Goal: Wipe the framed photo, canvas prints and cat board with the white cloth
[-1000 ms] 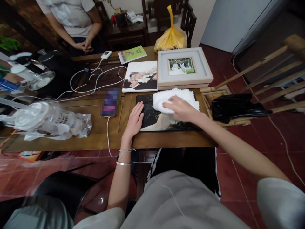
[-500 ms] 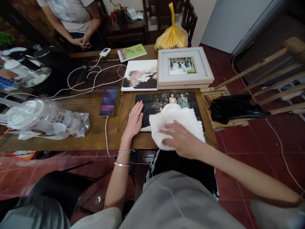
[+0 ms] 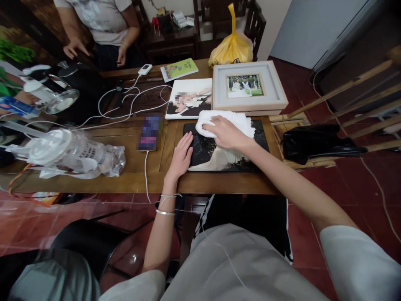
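A dark glossy photo print (image 3: pixel 216 154) lies flat at the near edge of the wooden table (image 3: pixel 131 177). My left hand (image 3: pixel 181 155) rests flat and open on its left edge, fingers stretched out. My right hand (image 3: pixel 226 133) presses a white fluffy cloth (image 3: pixel 232 119) onto the far part of the print, fingers curled over the cloth. The cloth covers most of the picture's upper half.
Behind lie another photo print (image 3: pixel 189 98) and a white framed photo (image 3: pixel 247 87), a yellow bag (image 3: pixel 232 47) and a green booklet (image 3: pixel 179 69). A phone (image 3: pixel 149 133) with cables and a plastic-wrapped fan (image 3: pixel 62 152) sit left. Another person (image 3: pixel 100 25) stands across.
My right hand swept the cloth from the print's near edge back up to its far left part. My left hand stayed put. The person across unclasped their hands.
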`<state>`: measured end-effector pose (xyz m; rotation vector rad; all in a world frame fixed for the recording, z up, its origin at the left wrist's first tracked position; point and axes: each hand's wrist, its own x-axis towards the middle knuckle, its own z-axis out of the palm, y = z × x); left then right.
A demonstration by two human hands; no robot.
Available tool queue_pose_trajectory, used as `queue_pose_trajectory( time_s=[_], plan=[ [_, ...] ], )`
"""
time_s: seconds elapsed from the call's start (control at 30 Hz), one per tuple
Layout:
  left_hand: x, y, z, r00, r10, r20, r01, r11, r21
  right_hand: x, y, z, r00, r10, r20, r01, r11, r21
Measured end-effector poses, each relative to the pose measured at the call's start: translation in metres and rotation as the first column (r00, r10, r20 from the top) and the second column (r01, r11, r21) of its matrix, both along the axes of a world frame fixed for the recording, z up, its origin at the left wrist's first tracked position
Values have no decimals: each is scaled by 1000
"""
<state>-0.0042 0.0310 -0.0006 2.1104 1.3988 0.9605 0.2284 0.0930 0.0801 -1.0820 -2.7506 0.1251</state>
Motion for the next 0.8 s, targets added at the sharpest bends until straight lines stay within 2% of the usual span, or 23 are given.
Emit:
queue_pose_trajectory(
  time_s=[0.07,0.17,0.3,0.4,0.5,0.6,0.7,0.8],
  plan=[
    [0,0,0,1000,5,3,-5,1000,-1,-4,-11,-9,999,5,37,-6,999,38],
    [1,-1,0,1000,9,7,-9,1000,1,-2,-54,-19,996,52,76,-56,997,56],
    [3,-2,1,1000,18,-5,-18,1000,8,17,-124,-21,984,175,41,-177,982,68],
    [4,-3,3,1000,19,-11,-19,1000,12,35,-147,-20,972,235,-11,-234,970,68],
    [4,-3,3,1000,19,-2,-19,1000,-5,46,-129,-20,975,220,-33,-219,975,37],
    [4,-2,3,1000,12,11,-11,1000,-16,43,-85,-18,993,118,5,-119,992,36],
    [4,-3,5,999,12,30,-12,1000,-20,22,-45,-16,999,-14,41,12,998,64],
    [5,-8,11,989,49,140,-49,999,0,-9,-32,-16,997,-61,51,58,996,65]
  ],
)
